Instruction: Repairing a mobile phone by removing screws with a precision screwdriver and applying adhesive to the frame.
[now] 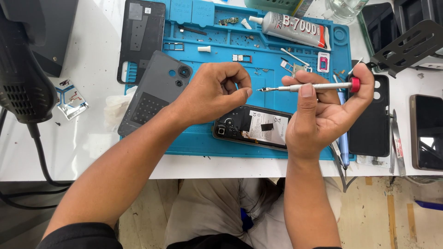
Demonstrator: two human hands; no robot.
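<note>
my right hand (323,108) grips a slim screwdriver (307,86) lying level, tip pointing left; my left hand (214,92), fingertips pinched narrow, sits just off that tip; the opened phone (258,127) lies below on the blue mat (277,50).

We see a white worktop (92,55) carrying a blue repair mat (267,50). Left of the mat lie crumpled tissue (112,110) and a small foil packet (70,98); right of it, a black phone case (370,120), tweezers (398,145) and a dark phone (427,132).
</note>
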